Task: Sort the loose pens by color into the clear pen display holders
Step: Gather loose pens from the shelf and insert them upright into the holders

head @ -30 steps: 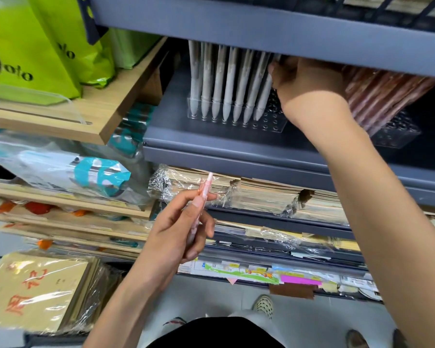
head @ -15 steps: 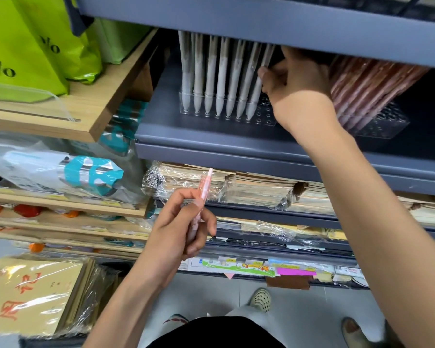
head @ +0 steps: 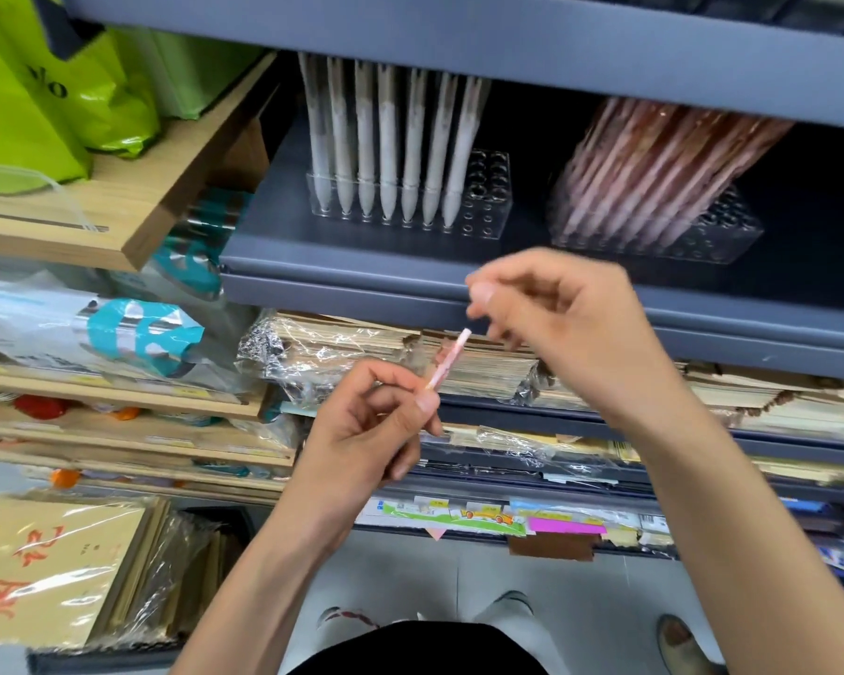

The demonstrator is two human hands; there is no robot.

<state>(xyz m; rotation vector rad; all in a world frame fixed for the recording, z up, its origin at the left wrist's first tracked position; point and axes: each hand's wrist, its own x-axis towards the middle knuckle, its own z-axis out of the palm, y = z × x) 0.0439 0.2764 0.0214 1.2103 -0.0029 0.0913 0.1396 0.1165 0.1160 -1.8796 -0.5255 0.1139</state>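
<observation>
Fingers (head: 386, 377) and thumb of the left hand (head: 366, 431) are curled round the lower part of a pink pen (head: 449, 358), pinching it in front of the shelving so that it tilts up and to the right, its pale upper end free in the air. The right hand (head: 566, 333) hangs just above and to the right of that end, blurred, its fingers (head: 507, 333) bent inward and the thumb raised over them; whether they touch the pen's end, or are grasping or released, I cannot tell. Behind both hands, on the grey shelf (head: 361, 275), stands a clear holder (head: 488, 202) with a row of white pens (head: 391, 153) set upright, tips down, along its front and left part, while the holes at its right end hold nothing. Well to the right on the same shelf a second clear holder (head: 722, 231) carries a dense bunch of pink pens (head: 654, 172) that lean to the right. Under the grey shelf lie stacks of plastic-wrapped paper goods (head: 342, 348). To the left a wooden shelf (head: 132, 211) bears bright green bags (head: 30, 104), with plastic-wrapped yellow booklets (head: 54, 567) low in the left corner. The person's shoes show on the pale floor (head: 410, 577) at the bottom edge.
</observation>
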